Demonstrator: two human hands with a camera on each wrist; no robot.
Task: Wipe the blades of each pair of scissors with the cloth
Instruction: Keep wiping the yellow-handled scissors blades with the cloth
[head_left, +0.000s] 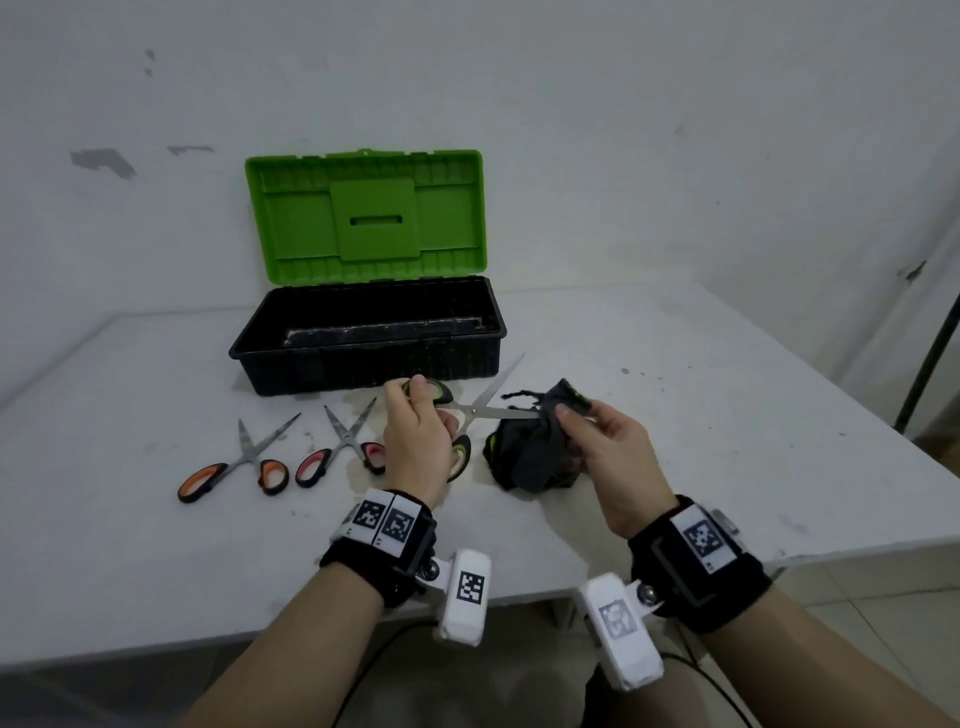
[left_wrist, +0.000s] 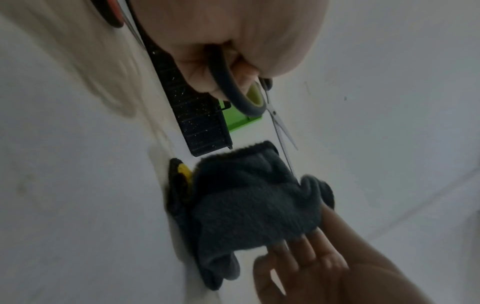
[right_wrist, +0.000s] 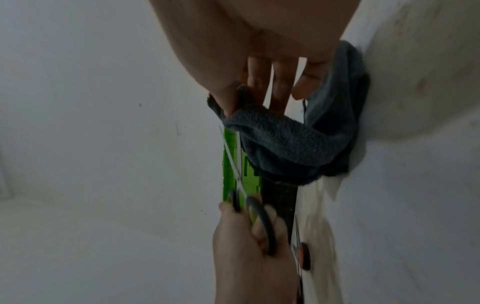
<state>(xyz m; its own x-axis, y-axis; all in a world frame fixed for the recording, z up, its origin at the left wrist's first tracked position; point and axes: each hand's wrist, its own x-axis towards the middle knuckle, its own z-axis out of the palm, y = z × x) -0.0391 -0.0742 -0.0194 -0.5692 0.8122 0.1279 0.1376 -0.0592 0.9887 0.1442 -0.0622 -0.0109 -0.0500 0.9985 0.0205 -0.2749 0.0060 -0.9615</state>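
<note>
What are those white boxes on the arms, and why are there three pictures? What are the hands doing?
No machine here: these are a person's two hands. The white boxes strapped to the wrists are small cameras. The big picture comes from a camera on the person's head; the two dark ones come from the wrist cameras, looking along the fingers.

The left hand holds the green-handled scissors, blades spread open. The right hand pinches a dark grey cloth around one blade's tip.

On the white table lie two more pairs, the orange-handled scissors and the pink-handled scissors, both open. Behind them stands a black toolbox with its green lid up.
</note>
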